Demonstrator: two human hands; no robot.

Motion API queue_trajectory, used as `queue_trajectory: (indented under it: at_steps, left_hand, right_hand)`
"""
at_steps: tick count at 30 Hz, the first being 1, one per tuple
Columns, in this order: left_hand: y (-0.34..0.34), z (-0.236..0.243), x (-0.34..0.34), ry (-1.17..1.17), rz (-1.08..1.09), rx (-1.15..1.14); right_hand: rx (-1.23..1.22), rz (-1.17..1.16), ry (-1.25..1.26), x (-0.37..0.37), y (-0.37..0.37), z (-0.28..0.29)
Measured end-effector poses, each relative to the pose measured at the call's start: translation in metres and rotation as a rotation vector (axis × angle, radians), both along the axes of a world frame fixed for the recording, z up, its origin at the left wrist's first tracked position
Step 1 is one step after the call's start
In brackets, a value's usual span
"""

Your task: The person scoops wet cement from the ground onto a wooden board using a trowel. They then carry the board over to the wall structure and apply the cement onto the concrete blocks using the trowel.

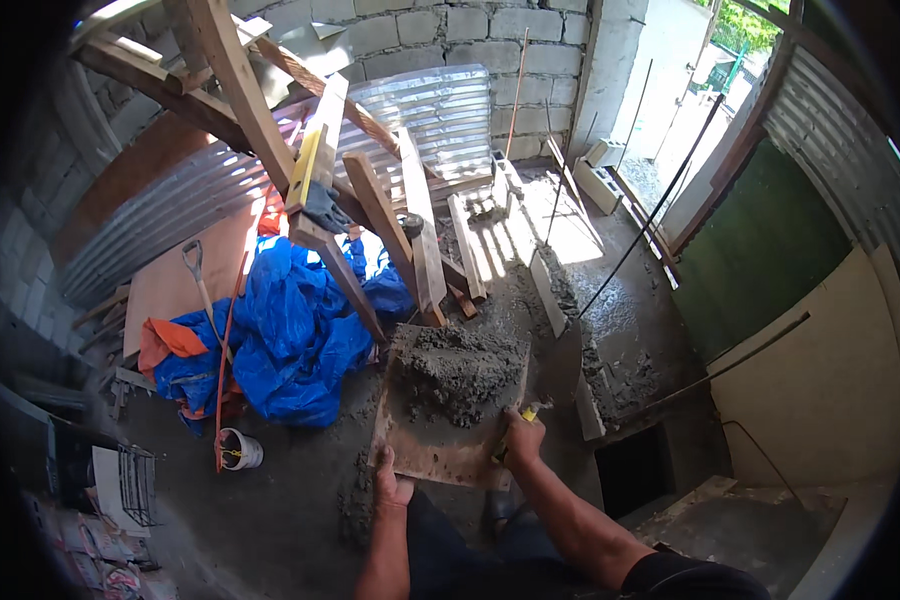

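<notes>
A wooden board carries a heap of wet grey mortar in front of my legs. My left hand is closed on the board's near left corner, with the thumb on top. At the right edge of the board, my right hand is wrapped round the yellow handle of a trowel. The trowel's grey blade points away from me, beside the mortar heap. Whether my right hand also grips the board, I cannot tell.
Right of the board runs a low row of blocks with upright steel bars. A dark square opening lies near my right arm. Leftward are a blue tarp, a white bucket and timber framing bearing a yellow level.
</notes>
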State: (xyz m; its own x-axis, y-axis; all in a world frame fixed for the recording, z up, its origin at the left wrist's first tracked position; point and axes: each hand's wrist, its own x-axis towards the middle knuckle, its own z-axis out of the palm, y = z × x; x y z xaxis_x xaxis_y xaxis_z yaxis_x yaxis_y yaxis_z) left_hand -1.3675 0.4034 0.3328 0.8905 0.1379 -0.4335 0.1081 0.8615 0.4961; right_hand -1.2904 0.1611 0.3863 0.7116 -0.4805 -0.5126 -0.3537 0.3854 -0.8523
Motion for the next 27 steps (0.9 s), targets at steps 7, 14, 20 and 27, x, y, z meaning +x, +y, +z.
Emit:
queue_trajectory:
  at_steps: [7, 14, 20, 27]
  left_hand:
    - [-0.051, 0.037, 0.182, -0.13, -0.193, -0.109]
    - [-0.062, 0.052, 0.395, -0.182, -0.285, -0.236]
    - [-0.07, 0.093, 0.552, -0.22, -0.22, -0.166]
    - [-0.097, 0.109, 0.691, -0.24, -0.152, -0.125]
  right_hand:
    - [-0.053, 0.016, -0.055, 0.193, -0.06, 0.039]
    - [-0.134, 0.07, -0.113, 0.423, -0.082, 0.03]
    - [-0.053, 0.114, -0.03, 0.58, -0.084, 0.056]
    - [-0.141, 0.185, -0.022, 0.732, -0.094, 0.084]
